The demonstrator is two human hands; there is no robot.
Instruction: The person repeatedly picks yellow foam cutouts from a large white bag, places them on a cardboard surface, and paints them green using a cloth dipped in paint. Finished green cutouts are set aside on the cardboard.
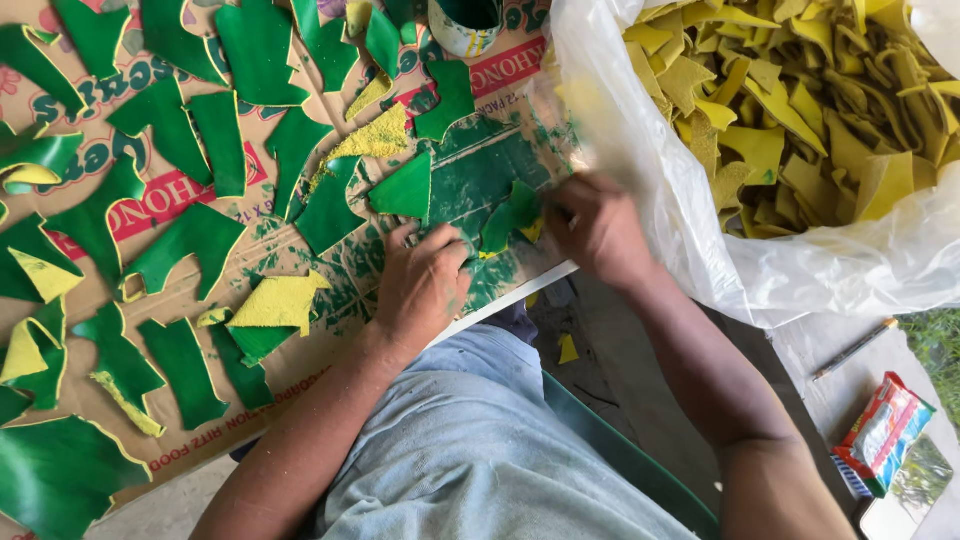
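Hands: I see my left hand (420, 285) lying flat, fingers spread narrow, pressing on the cardboard (300, 300) beside the piece; it grips nothing
Right hand: my right hand (595, 228) is curled, fingertips pinched shut on the edge of the green piece (510, 222)
Piece: small and leaf-like, painted green with a yellow edge showing, lying on the paint-smeared patch of cardboard between both hands, near the board's front edge
Board: flattened carton serving as counter top, stained green where the work is done
Drying pieces: many green pieces (180, 245) spread apart over the left of the board, a few turned yellow side up (280, 300)
Bag: clear plastic bag (800, 270) just right of the right hand, heaped with unpainted yellow pieces (800, 120)
Cup: paint cup (465, 20) at the top edge, well apart from the hands
Floor side: pencil (855, 348) and a small wrapped packet (885, 430) lower right
Doing it well: I judge the left palm should pin the board flat while the right holds only the yellow margin, so fingers stay off wet green; lay the piece clear of its neighbours so none touch
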